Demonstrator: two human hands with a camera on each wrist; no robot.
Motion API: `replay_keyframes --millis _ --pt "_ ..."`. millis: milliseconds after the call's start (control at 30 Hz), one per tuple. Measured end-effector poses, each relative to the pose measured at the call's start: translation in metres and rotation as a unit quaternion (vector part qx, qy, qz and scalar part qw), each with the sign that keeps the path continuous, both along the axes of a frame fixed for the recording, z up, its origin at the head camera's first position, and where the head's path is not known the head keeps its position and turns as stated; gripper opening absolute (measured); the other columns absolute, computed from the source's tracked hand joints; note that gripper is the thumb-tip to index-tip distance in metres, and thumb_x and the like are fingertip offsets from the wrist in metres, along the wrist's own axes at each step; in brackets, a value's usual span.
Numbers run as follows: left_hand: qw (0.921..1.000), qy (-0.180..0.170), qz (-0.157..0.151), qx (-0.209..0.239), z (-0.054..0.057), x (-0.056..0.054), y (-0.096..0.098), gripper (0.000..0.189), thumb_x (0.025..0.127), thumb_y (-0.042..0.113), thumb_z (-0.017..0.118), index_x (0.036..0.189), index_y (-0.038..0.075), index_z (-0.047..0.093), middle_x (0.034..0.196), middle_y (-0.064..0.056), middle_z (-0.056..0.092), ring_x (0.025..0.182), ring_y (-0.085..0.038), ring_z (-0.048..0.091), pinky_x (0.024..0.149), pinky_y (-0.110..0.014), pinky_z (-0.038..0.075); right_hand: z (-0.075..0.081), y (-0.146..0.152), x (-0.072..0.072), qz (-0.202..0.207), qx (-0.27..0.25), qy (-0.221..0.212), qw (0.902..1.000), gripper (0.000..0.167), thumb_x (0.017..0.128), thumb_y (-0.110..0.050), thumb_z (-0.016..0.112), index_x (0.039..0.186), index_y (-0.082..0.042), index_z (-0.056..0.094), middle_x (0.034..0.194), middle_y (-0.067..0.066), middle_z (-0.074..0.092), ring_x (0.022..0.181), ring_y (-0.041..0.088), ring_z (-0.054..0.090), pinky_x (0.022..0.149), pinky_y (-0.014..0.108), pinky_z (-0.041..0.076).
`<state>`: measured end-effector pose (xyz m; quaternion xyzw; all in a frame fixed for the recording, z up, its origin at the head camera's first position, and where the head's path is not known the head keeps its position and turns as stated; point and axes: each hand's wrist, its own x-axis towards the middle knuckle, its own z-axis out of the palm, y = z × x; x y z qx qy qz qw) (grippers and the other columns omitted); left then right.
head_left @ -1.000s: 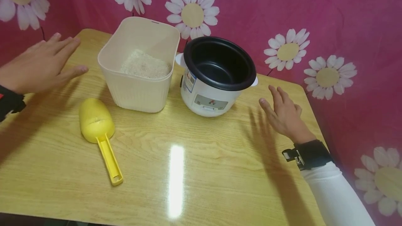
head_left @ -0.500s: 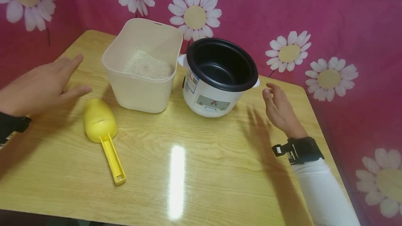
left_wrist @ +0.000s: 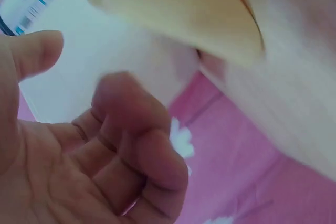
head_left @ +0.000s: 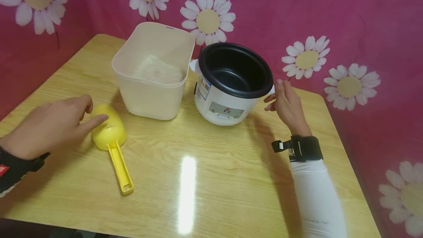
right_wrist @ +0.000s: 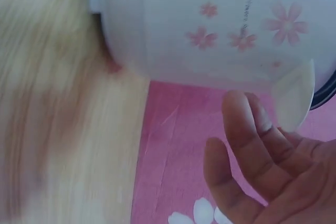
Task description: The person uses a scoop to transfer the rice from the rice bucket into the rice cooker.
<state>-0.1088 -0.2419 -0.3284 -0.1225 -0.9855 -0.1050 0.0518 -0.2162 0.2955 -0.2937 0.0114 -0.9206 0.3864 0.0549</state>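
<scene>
Over the left side of the table, my left hand point(head_left: 54, 126) hovers beside the yellow scoop point(head_left: 109, 137), its thumb overlapping the bowl in the head view. The scoop lies bowl-up-side down, handle toward me. In the left wrist view the fingers point(left_wrist: 157, 156) are loosely bent and hold nothing; the scoop point(left_wrist: 173, 17) is just beyond them. My right hand point(head_left: 290, 107) is at the right side handle point(right_wrist: 295, 100) of a white rice cooker point(head_left: 219, 102) with a black inner pot point(head_left: 234, 76). Its fingers curve loosely below that handle; whether they touch it I cannot tell.
Left of the cooker stands a cream bin point(head_left: 150, 100) with rice point(head_left: 156, 69) at its bottom. Both stand toward the back of the wooden table point(head_left: 224, 179). Behind it hangs a pink cloth point(head_left: 264, 6) printed with white daisies.
My left hand has come down and toward me, nearer the scoop, its fingers bending. My right hand has moved left and up to the cooker's handle. Scoop, bin and cooker stay put.
</scene>
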Motion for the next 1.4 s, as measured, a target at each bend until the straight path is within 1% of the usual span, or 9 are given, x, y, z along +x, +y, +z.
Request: replay_keyframes --millis 133,267,500,700,800,1000,1067,1233,1400 --pt "0.9997 -0.020 -0.010 -0.005 -0.008 0.018 0.016 0.053 0.095 0.053 0.068 0.103 0.004 0.048 0.056 0.001 0.038 0.045 -0.016 0.036 0.045 -0.029 0.028 -0.003 -0.009 -0.005 -0.016 -0.044 -0.012 0.9988 0.065 0.099 -0.073 0.032 0.132 -0.019 0.046 0.095 0.011 0.070 0.059 0.015 0.069 0.066 0.024 0.060" --pt "0.9992 -0.025 -0.029 -0.013 -0.015 0.029 0.031 0.057 0.094 0.059 0.065 0.104 0.008 0.042 0.053 0.002 0.036 0.041 -0.015 0.035 0.043 -0.028 0.025 -0.006 -0.013 -0.010 -0.017 -0.106 -0.013 0.9942 0.061 0.100 -0.073 0.030 0.128 -0.022 0.049 0.089 0.001 0.065 0.059 0.015 0.065 0.064 0.027 0.061" --pt "0.9971 -0.041 -0.043 -0.049 -0.017 0.036 0.050 0.067 0.092 0.069 0.061 0.107 0.006 0.045 0.052 0.004 0.034 0.041 -0.016 0.035 0.044 -0.029 0.023 -0.014 -0.014 -0.016 -0.067 -0.166 -0.022 0.9836 0.058 0.100 -0.072 0.028 0.118 -0.023 0.053 0.085 -0.002 0.063 0.053 0.014 0.063 0.060 0.028 0.060" --pt "0.9964 -0.024 -0.043 -0.069 -0.028 0.038 0.061 0.068 0.090 0.073 0.060 0.102 0.007 0.050 0.050 0.005 0.036 0.041 -0.015 0.038 0.042 -0.030 0.025 -0.024 -0.011 -0.018 -0.054 -0.252 -0.012 0.9661 0.042 0.103 -0.063 0.039 0.114 -0.024 0.050 0.085 -0.002 0.061 0.054 0.013 0.061 0.058 0.025 0.058" --pt "0.9975 -0.006 -0.034 -0.061 -0.033 0.038 0.064 0.066 0.089 0.072 0.062 0.096 0.008 0.050 0.051 0.004 0.038 0.042 -0.016 0.040 0.041 -0.031 0.028 -0.028 -0.010 -0.019 -0.052 -0.264 -0.019 0.9631 0.035 0.104 -0.059 0.042 0.115 -0.026 0.047 0.087 -0.002 0.060 0.056 0.013 0.060 0.059 0.025 0.058" --pt "0.9978 0.031 -0.027 -0.052 -0.035 0.036 0.067 0.056 0.087 0.062 0.070 0.081 0.010 0.051 0.051 0.004 0.040 0.042 -0.016 0.041 0.039 -0.033 0.029 -0.032 -0.010 -0.021 -0.048 -0.273 -0.013 0.9608 0.033 0.104 -0.057 0.047 0.114 -0.026 0.048 0.087 -0.002 0.062 0.060 0.012 0.060 0.060 0.024 0.058" --pt "0.9980 0.024 -0.028 -0.051 -0.036 0.037 0.068 0.051 0.087 0.058 0.072 0.077 0.012 0.052 0.052 0.005 0.040 0.042 -0.016 0.041 0.038 -0.032 0.028 -0.032 -0.010 -0.021 -0.040 -0.273 -0.012 0.9611 0.033 0.104 -0.056 0.049 0.114 -0.025 0.048 0.086 -0.002 0.063 0.060 0.013 0.060 0.060 0.024 0.058" --pt "0.9986 -0.023 -0.023 -0.043 -0.038 0.042 0.068 0.041 0.091 0.045 0.072 0.070 0.017 0.050 0.056 0.005 0.043 0.047 -0.016 0.042 0.042 -0.032 0.027 -0.030 -0.010 -0.023 -0.027 -0.245 -0.019 0.9689 0.034 0.104 -0.056 0.048 0.117 -0.025 0.048 0.083 -0.002 0.063 0.057 0.014 0.061 0.062 0.024 0.059" --pt "0.9988 -0.006 -0.029 -0.039 -0.037 0.040 0.060 0.035 0.091 0.031 0.070 0.067 0.017 0.049 0.055 0.004 0.040 0.046 -0.014 0.039 0.042 -0.030 0.025 -0.027 -0.012 -0.028 -0.022 -0.244 -0.022 0.9694 0.037 0.103 -0.060 0.046 0.114 -0.025 0.050 0.087 -0.002 0.063 0.059 0.014 0.062 0.063 0.024 0.059"
